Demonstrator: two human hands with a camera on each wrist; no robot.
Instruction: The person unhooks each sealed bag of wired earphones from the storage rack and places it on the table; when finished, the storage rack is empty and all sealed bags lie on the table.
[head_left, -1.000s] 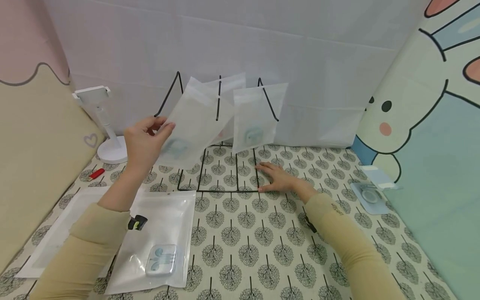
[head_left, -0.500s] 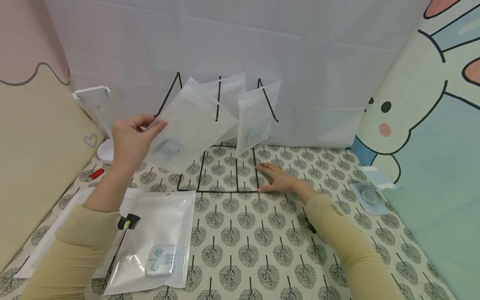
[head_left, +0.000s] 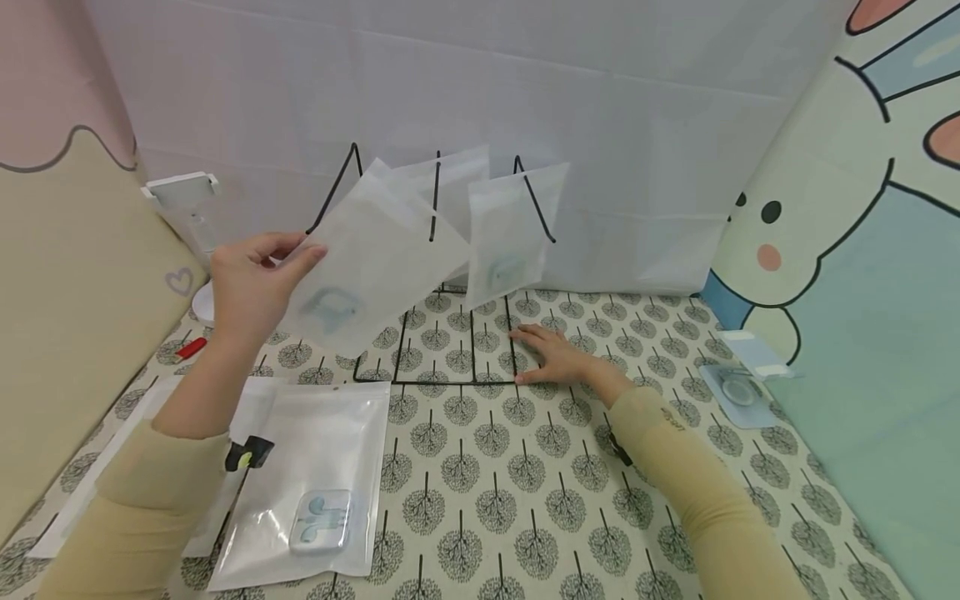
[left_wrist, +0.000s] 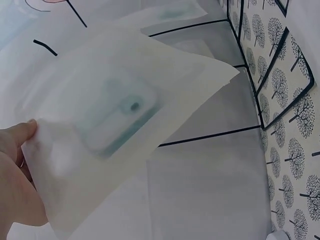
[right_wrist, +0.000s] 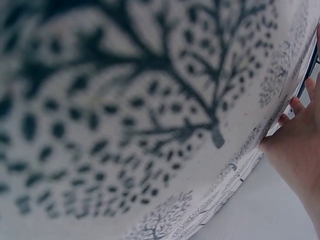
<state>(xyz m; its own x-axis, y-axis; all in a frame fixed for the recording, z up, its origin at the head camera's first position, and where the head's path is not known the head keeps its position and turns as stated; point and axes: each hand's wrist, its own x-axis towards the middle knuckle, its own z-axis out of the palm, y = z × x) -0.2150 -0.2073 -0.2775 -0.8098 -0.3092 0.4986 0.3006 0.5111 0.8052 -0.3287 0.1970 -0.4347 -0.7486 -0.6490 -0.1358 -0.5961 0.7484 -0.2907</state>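
Pinches a bag (head_left: 367,267) with left hand (head_left: 258,273); touches rack (head_left: 435,382) near back edge of surface (head_left: 525,508) with loosely spread right hand (head_left: 553,357), maybe to steady it.

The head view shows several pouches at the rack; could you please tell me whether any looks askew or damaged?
Yes, the held pouch is askew: the left hand pinches its edge and it slants, while the rightmost pouch hangs straighter. No damage is visible.

Indoor tabletop setup, home/shop unclear: tree-print cloth (head_left: 525,533) w/ pale backdrop (head_left: 637,125) & cartoon rabbit panel (head_left: 832,192).
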